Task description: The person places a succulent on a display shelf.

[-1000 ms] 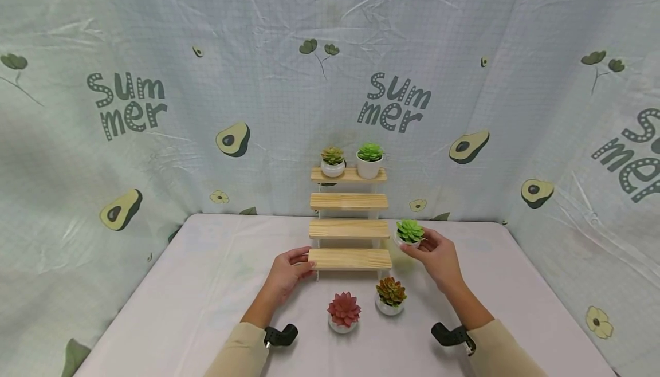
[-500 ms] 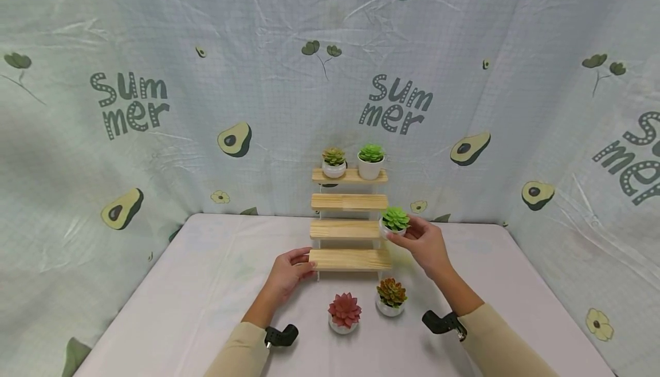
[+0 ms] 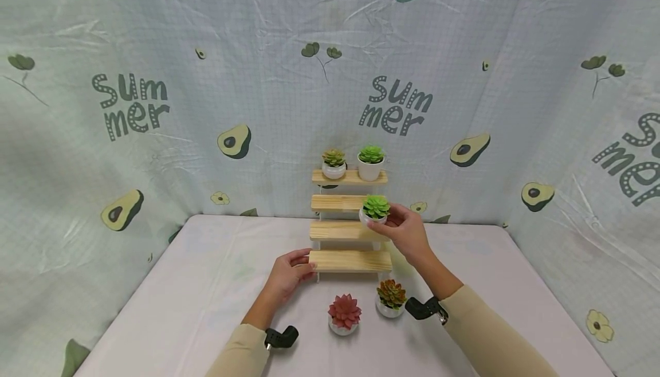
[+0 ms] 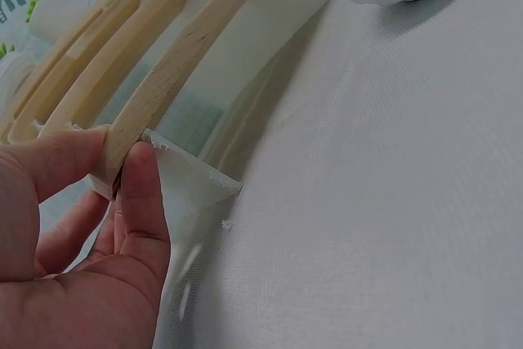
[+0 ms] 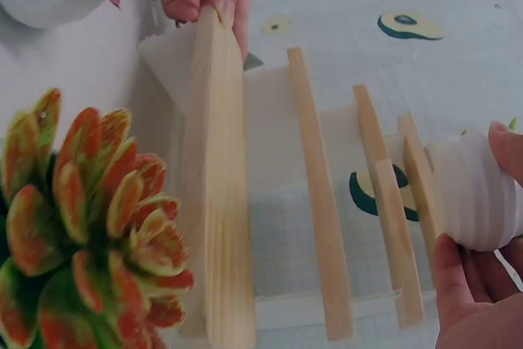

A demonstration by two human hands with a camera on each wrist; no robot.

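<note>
My right hand (image 3: 409, 234) grips a small white pot with a bright green succulent (image 3: 376, 207). It is in front of the right part of the wooden tiered plant stand (image 3: 335, 230), around its middle steps; whether the pot touches a step I cannot tell. In the right wrist view, fingers (image 5: 466, 300) hold the ribbed white pot (image 5: 474, 194). My left hand (image 3: 287, 275) pinches the left end of the lowest step (image 4: 163, 79) between thumb and fingers. On the top step stand a yellowish-green succulent (image 3: 334, 163) and another green succulent (image 3: 370, 163), both in white pots.
A red succulent (image 3: 344, 314) and an orange-green succulent (image 3: 391, 298) stand in white pots on the pale table (image 3: 222, 297), before the stand. A printed fabric backdrop (image 3: 289, 102) hangs close behind the stand and at both sides.
My right hand has carried the green succulent left and upward, from beside the stand to in front of its middle steps. The left hand keeps its hold on the lowest step.
</note>
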